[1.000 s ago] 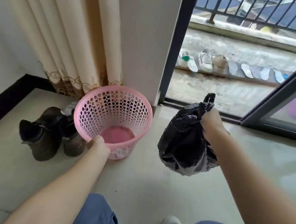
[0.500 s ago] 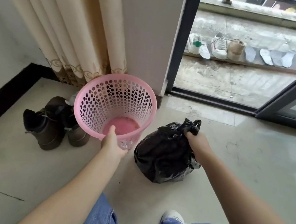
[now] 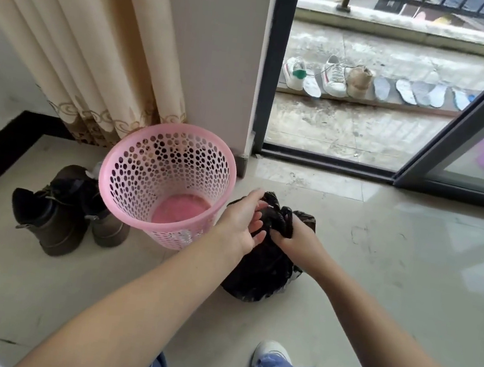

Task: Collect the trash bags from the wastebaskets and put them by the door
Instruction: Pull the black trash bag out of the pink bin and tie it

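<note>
A black trash bag (image 3: 266,272) sits on the tiled floor just right of a pink perforated wastebasket (image 3: 132,165), which stands with no liner in it. My right hand (image 3: 295,236) grips the bag's gathered neck from the right. My left hand (image 3: 241,226) has relaxed fingers that touch the top of the bag from the left. The open sliding door (image 3: 470,121) to the balcony lies straight ahead.
A pair of dark brown boots (image 3: 58,214) stands left of the wastebasket. A beige curtain (image 3: 79,29) hangs behind it beside a wall pillar. Sneakers (image 3: 335,75) and insoles line a ledge on the balcony. My knees and one white shoe (image 3: 271,350) are at the bottom.
The bag went from hanging in my right hand down onto the floor beside the wastebasket. My left hand let go of the basket rim and moved right to the bag's top.
</note>
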